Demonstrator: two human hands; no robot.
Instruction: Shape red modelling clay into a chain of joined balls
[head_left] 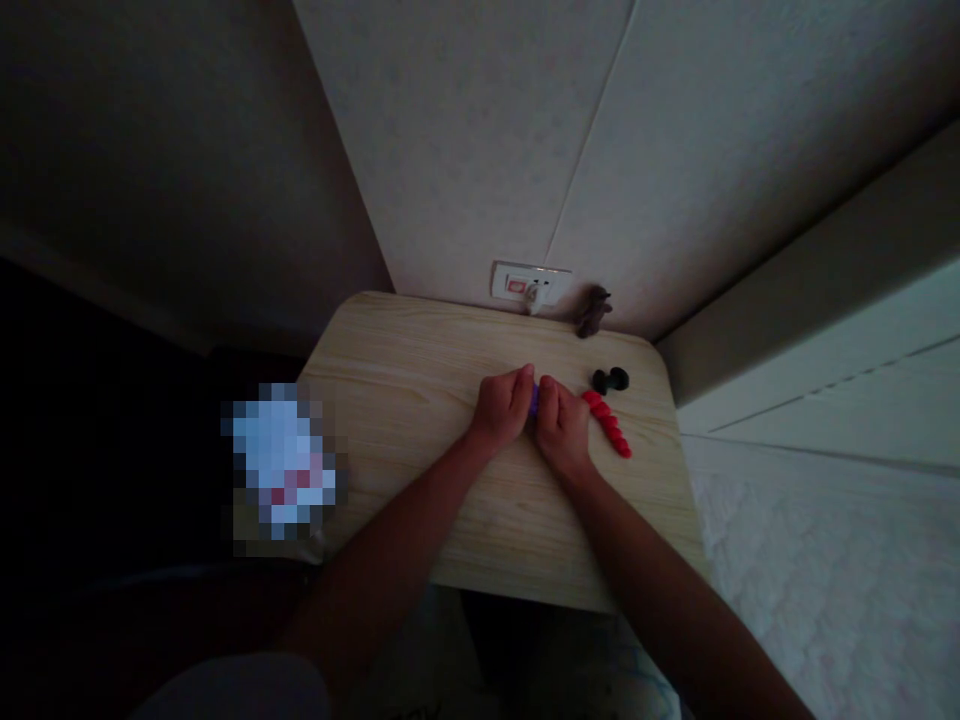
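Over the middle of the wooden table (pixel 375 400), both hands are closed around one small purple piece (pixel 534 401), of which only a sliver shows between them. My left hand (pixel 502 410) grips it from the left, thumb on top. From the other side my right hand (pixel 562 424) has its fingers curled round it, the thumb close to the left one. The kind of purple piece cannot be made out. Just right of my right hand lies a red twisted, spiral-shaped piece (pixel 609 426). Behind that is a small black dumbbell-shaped object (pixel 610 380).
A dark brown figurine (pixel 593 312) stands at the table's back edge by the wall. Left of it, a wall socket (pixel 530 284) holds a white plug. A blurred bright patch (pixel 285 460) covers the left edge. A quilted white surface (pixel 825 580) lies to the right.
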